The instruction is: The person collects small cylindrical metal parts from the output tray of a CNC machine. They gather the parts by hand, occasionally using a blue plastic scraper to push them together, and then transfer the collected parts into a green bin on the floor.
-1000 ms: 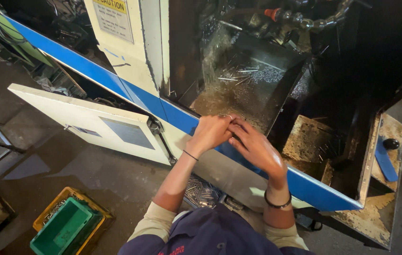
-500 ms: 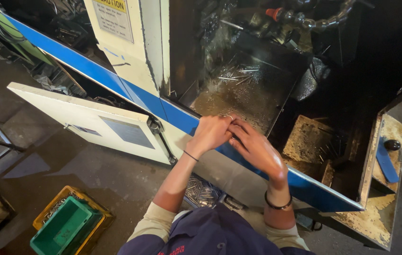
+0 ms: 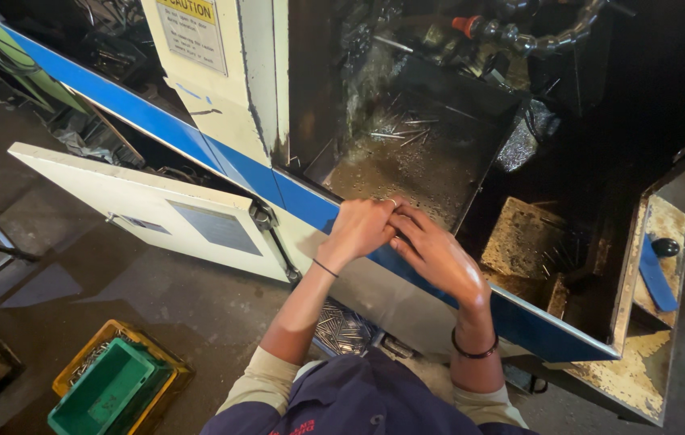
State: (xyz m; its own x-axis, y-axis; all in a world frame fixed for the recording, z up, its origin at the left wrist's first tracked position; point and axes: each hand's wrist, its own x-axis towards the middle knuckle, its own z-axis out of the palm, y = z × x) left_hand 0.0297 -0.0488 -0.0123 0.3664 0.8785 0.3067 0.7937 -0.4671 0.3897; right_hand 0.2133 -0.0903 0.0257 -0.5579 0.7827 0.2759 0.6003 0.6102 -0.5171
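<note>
Hands point(image 3: 399, 234) meet above chip-strewn machine tray point(image 3: 407, 161).

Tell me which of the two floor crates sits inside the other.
The green crate sits nested inside the yellow crate, whose rim shows around it, bottom left beside the person.

One sign shows: a rectangular warning label point(image 3: 191, 31) stuck upright on the cream machine column point(image 3: 229, 89) at the top of the view, left of the dark machine opening. It has a yellow header band with dark lettering over a pale grey panel of small dark print, and a thin dark border; its top edge is cut off by the frame
</note>
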